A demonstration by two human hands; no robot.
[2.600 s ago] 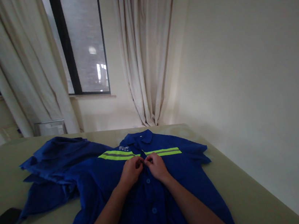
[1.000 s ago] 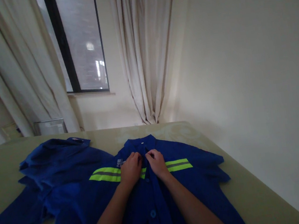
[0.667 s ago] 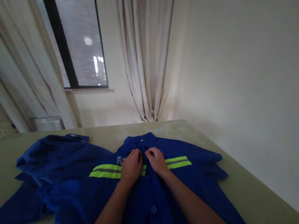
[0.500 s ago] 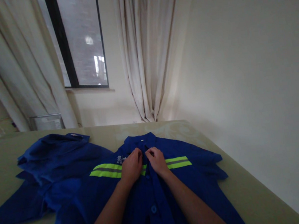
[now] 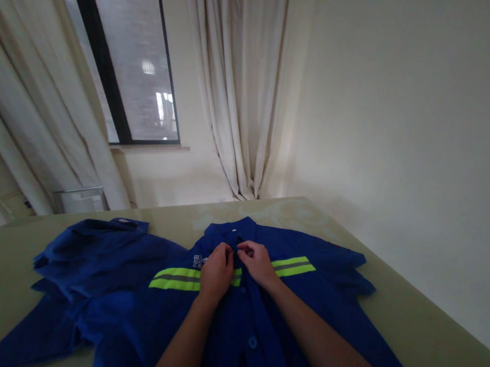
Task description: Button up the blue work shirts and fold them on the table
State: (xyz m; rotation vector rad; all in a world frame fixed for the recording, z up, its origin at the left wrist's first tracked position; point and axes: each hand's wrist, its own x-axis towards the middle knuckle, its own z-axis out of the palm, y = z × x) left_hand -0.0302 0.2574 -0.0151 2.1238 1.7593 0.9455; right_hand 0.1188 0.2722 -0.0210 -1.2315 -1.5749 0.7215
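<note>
A blue work jacket (image 5: 306,302) with yellow-green reflective stripes lies spread on the table, its collar at the far side. My left hand (image 5: 217,269) pinches the front edge of the jacket just below the collar. Close beside it, my right hand (image 5: 257,261) grips the other front edge between thumb and fingers. What sits exactly between the fingertips is too small to make out. Lower on the front placket, a blue button (image 5: 253,342) shows. White lettering is printed on the chest by my left hand.
A crumpled pile of blue clothing (image 5: 97,263) lies to the left, touching the jacket. The greenish table (image 5: 168,213) reaches toward a wall with a window (image 5: 138,59) and beige curtains (image 5: 232,89). A plain wall (image 5: 422,124) runs along the right side.
Both hands stay at the upper front of the jacket, with only slight finger movement. The whole view has shifted a few pixels.
</note>
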